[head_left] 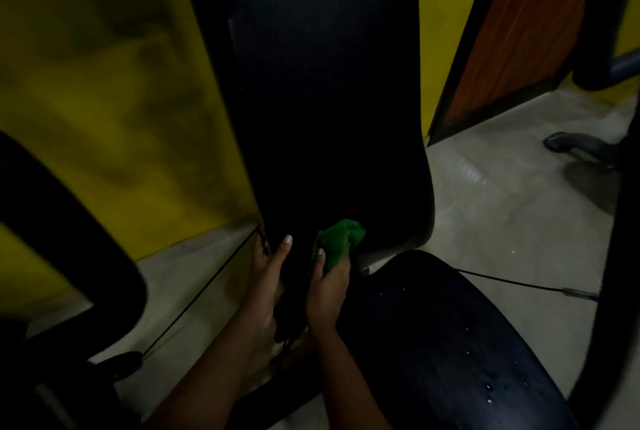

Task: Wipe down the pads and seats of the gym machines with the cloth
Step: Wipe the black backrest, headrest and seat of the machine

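Observation:
A tall black back pad (329, 83) stands upright in the middle of the view. Below it, lower right, lies the dark seat pad (450, 343), speckled with small droplets. My right hand (327, 291) grips a bunched green cloth (341, 241) and holds it against the bottom of the back pad. My left hand (266, 277) rests on the pad's lower left edge with the thumb up on the front; its fingers reach behind the edge and are mostly hidden.
A yellow wall (104, 100) runs behind on the left. A curved black arm pad (69, 239) sits at the left. A wood-coloured panel (512, 31) leans at the right. Grey floor (519, 204) with a thin cable (201, 294) lies around the seat.

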Motion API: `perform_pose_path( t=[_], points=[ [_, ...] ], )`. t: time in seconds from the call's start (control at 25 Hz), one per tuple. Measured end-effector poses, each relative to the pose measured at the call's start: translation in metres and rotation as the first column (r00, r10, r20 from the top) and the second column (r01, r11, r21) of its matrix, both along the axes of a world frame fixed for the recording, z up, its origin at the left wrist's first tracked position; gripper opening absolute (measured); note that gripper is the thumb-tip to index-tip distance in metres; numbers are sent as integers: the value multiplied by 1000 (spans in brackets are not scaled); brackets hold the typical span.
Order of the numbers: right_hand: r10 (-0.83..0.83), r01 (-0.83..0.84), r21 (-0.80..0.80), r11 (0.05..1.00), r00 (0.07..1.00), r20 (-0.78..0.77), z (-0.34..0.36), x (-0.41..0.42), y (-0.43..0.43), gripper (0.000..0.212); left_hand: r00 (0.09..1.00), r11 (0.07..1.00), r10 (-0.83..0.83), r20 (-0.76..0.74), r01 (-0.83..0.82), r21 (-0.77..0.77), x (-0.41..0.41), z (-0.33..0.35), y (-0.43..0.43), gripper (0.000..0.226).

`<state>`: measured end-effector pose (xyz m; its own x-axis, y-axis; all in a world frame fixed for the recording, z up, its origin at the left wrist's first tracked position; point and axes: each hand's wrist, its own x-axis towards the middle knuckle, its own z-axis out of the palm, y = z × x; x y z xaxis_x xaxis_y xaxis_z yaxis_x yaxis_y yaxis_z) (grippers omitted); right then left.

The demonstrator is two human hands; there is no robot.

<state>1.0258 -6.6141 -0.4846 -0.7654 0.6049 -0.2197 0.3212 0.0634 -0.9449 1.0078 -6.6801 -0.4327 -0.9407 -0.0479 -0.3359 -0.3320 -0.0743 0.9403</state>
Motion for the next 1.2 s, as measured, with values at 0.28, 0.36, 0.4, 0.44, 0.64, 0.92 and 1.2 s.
perform_pose_path(
  t=[0.28,0.36,0.4,0.44,0.64,0.92,1.2],
  points=[
    [248,-225,167,960,960,-128,129,73,44,71,997,995,78,-27,-79,-66,91,130,-2,51],
    [274,-241,190,952,945,-178,165,89,51,59,991,991,108,-83,-114,-65,113,162,-4,46],
    [275,-236,194,952,938,-211,183,93,53,56,986,988,124,-109,-133,-75,119,178,-6,44],
    [276,-231,194,953,928,-252,200,97,52,54,980,985,135,-143,-148,-83,125,194,-9,43],
    [219,-181,127,975,878,-426,272,64,41,48,917,983,137,-374,-173,-66,89,270,-26,40],
    [93,-24,126,992,812,-577,353,-35,23,47,840,991,117,-530,-132,9,-32,352,-61,39],
    [17,172,220,960,749,-663,403,-143,9,85,772,997,63,-633,-80,3,-173,417,-50,46]
  ],
)
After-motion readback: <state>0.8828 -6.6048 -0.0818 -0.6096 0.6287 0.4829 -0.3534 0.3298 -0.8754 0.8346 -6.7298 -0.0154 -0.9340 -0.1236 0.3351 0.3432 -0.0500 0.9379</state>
